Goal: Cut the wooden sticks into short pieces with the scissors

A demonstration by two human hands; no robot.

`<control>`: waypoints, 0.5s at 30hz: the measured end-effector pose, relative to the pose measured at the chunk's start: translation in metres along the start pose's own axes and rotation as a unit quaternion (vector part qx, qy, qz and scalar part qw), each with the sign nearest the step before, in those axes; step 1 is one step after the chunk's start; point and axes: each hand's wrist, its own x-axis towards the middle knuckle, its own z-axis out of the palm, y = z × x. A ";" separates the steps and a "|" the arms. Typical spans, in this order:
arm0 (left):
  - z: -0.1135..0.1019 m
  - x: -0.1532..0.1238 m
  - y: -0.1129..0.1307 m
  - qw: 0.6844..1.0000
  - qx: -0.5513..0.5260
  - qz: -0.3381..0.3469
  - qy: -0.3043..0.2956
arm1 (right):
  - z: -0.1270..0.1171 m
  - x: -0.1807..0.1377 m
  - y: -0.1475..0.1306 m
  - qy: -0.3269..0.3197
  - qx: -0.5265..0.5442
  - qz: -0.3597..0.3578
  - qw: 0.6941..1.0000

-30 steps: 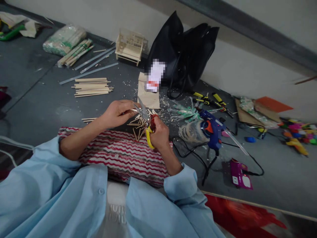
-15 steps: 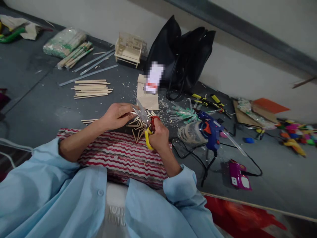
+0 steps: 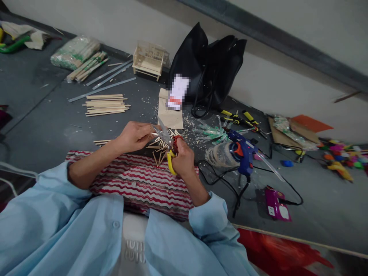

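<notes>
My right hand (image 3: 184,156) is closed around the yellow and red handles of a pair of scissors (image 3: 164,134), whose blades stand apart and point up and left. My left hand (image 3: 135,136) pinches a thin wooden stick (image 3: 155,134), its end between or right beside the blades; I cannot tell which. Under the scissors lies a loose pile of short cut sticks (image 3: 158,147). Longer sticks (image 3: 105,105) lie in a row further left, and a few more (image 3: 102,142) poke out by my left forearm. A striped red and white cushion (image 3: 138,180) lies beneath my forearms.
A black bag (image 3: 207,73) stands at the wall, with a phone (image 3: 177,92) leaning before it. A small wooden model bench (image 3: 148,63) is left of it. To the right are a blue glue gun (image 3: 244,153) on a plastic jar (image 3: 221,154), its cable, and a purple box (image 3: 277,203).
Both hands keep nearly the same place, with the stick still at the scissors. The whole view has shifted slightly.
</notes>
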 end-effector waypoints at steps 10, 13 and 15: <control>-0.013 0.008 0.008 0.992 0.075 -0.059 -0.082 | 0.004 0.003 0.004 0.006 0.032 0.052 0.998; -0.032 0.011 -0.003 0.959 0.183 -0.154 -0.149 | 0.005 0.007 0.011 0.046 0.020 0.083 0.995; -0.045 0.008 -0.019 0.918 0.259 -0.223 -0.198 | 0.004 0.008 0.017 0.078 0.021 0.095 0.992</control>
